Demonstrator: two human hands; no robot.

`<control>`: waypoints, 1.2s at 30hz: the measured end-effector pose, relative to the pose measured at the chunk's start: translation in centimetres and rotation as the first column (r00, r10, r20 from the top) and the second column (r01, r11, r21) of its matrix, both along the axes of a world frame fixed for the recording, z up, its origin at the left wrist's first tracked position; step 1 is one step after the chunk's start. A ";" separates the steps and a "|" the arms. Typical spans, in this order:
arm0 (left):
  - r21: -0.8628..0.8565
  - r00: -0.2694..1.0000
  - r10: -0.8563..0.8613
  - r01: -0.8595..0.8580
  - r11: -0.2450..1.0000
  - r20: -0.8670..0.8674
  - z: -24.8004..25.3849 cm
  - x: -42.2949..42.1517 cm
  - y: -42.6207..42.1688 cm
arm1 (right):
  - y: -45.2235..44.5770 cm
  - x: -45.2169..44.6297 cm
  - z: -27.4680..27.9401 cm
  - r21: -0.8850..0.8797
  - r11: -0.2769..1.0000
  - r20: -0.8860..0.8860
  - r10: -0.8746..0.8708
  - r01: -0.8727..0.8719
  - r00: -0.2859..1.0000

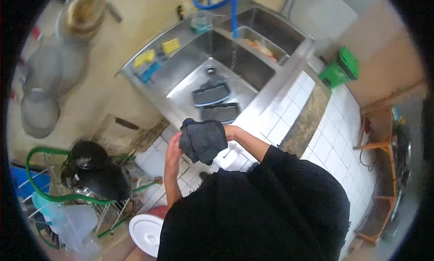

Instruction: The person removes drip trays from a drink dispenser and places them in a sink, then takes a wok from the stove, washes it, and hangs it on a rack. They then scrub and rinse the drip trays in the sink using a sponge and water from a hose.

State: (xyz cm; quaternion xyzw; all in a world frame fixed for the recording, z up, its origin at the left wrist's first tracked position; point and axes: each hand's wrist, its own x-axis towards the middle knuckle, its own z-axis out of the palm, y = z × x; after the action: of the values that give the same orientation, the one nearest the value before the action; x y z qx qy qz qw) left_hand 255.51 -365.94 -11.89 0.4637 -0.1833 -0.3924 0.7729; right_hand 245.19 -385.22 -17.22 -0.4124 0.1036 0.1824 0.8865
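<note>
A dark grey cloth [203, 141], bunched or folded, is held up in front of my body, just short of the sink's front edge. My left hand [173, 148] is at its left side, with the fingers against the cloth's edge. At the right side my right hand [229, 133] grips it, its fingers mostly hidden behind the fabric. Beyond the cloth, in the steel sink basin [181, 87], lie two dark items with pale-blue edges, one [211, 95] near the drain and the other [220, 112] closer to me.
Yellow sponges [171, 45] and a blue item [150, 72] lie on the sink's left ledge. A blue hose [235, 16] hangs over the basins. At left stands a rack with dark pans [106, 179]. A green bin [340, 68] and a white lid [147, 234] are nearby.
</note>
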 end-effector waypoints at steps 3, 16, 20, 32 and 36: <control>0.159 0.973 -0.204 0.186 0.970 0.107 -1.3 -6.8 -9.1 | -6.0 -10.3 3.3 -0.003 0.998 0.009 -0.058 0.058 0.998; 0.229 0.650 0.432 -0.682 0.695 0.625 -1.9 -12.0 -15.2 | -13.2 -13.5 -5.3 -0.877 -0.063 0.473 0.061 0.477 0.879; 0.153 0.600 0.588 -0.759 0.633 0.542 0.3 -11.4 -17.2 | -6.9 -11.5 -7.6 -0.867 -0.144 0.366 0.468 0.478 0.805; 0.399 0.695 0.392 -0.688 0.606 0.603 -6.2 -7.4 -26.7 | -57.9 -18.5 -7.7 -0.680 -0.646 -0.169 -0.323 -0.347 0.931; 0.603 0.642 -0.040 -0.696 0.390 0.766 -6.0 -5.0 -30.3 | -64.3 -19.3 -1.7 -0.817 -0.501 0.140 -0.653 -0.286 0.744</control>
State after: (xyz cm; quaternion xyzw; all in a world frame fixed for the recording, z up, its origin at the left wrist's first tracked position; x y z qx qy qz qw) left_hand 250.47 -396.25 -17.89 0.9226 -0.1175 -0.0506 0.3639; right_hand 225.89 -449.51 -18.91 -0.8387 0.5357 -0.0926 0.0326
